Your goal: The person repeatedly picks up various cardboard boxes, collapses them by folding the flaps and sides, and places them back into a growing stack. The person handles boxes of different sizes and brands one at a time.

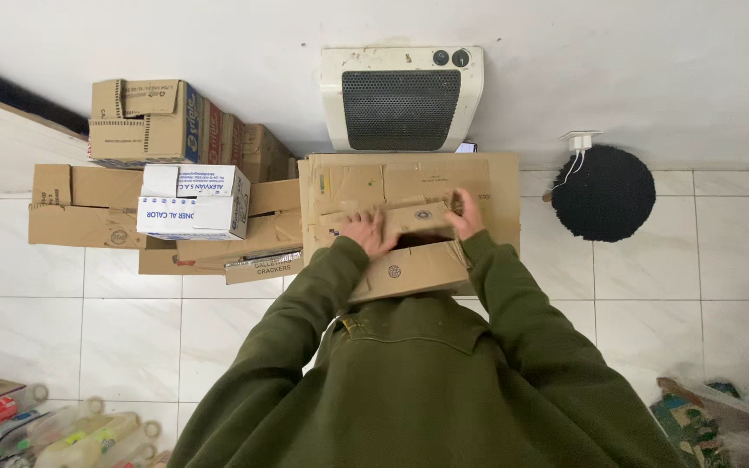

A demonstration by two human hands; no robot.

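The back of a dark green hooded sweatshirt [426, 390] fills the lower middle of the view, and both sleeves run up and away from the camera toward a small brown cardboard box [413, 247]. The arms bend at the elbows and draw in toward each other, so the two hands meet on the box from either side. The left hand [366, 232] lies on the box's left part with the fingers spread and curled over the upper flap, gripping the cardboard. The right hand [467, 215] clasps the right end of the same flap, fingers hooked over its far edge and the wrist tilted inward. The box sits tilted, its lower panel slanting down toward the person's chest and its top flap partly folded; it rests on a larger flattened sheet of cardboard [496, 186] that lies on the white tiled floor [721, 260]. Just beyond that sheet, against the wall, stands a white heater [402, 97] with a dark grille. To its right a round black mat [604, 192] lies on the tiles, near a white plug [580, 141]. To the left of the person, well apart from the hands, is a pile of flattened cartons [80, 212] with a white box [192, 204] on top and a brown carton [145, 121] behind it. Plastic bottles [71, 433] lie at the lower left corner.
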